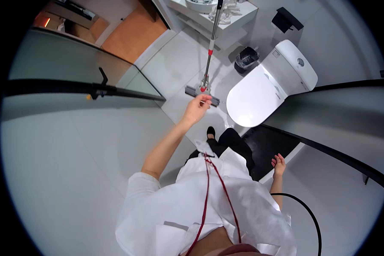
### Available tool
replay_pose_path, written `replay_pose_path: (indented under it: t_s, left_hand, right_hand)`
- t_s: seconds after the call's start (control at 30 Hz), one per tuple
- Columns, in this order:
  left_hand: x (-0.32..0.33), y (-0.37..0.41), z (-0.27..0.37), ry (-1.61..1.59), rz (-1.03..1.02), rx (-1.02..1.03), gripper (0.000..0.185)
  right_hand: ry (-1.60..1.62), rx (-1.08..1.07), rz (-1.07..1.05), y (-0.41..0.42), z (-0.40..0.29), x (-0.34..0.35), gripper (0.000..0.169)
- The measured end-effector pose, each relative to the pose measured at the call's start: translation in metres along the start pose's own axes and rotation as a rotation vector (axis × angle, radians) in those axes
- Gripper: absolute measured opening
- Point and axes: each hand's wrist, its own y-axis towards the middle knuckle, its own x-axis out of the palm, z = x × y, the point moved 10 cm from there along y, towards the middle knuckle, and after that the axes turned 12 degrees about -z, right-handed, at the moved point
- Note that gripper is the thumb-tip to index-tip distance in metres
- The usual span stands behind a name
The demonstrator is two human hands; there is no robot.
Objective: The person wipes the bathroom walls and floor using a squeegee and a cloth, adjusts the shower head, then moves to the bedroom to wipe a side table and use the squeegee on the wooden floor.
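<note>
A squeeze mop (pixel 208 60) with a steel pole, red collar and grey head stands on the wet tiled floor, its pole leaning towards the white vanity. My left hand (pixel 199 107) is held out in front of me, fingers loosely curled, and overlaps the mop head in the view; whether it touches the head I cannot tell. Low at my right side, my right hand (pixel 278 162) is empty with its fingers apart. Ahead and to the right is a white toilet (pixel 256 96) with its lid down.
A black lined bin (pixel 245 60) stands beside the toilet. Cloths lie by the basin on the vanity (pixel 240 22). A black paper holder (pixel 286 20) is on the wall. The glass door (pixel 83 70) is at left, with a glass panel (pixel 339 112) at right.
</note>
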Motion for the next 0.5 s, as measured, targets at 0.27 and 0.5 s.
replay_pose_path:
  t_s: [0.27, 0.5]
  left_hand:
    - [-0.028, 0.096, 0.052, 0.053, -0.272, 0.045, 0.027]
    - [-0.156, 0.172, -0.007, -0.003, -0.224, -0.217, 0.027]
  right_hand:
    - [0.031, 0.237, 0.04, 0.044, 0.082, 0.072, 0.023]
    - [0.057, -0.231, -0.091, 0.205, -0.11, 0.284, 0.035]
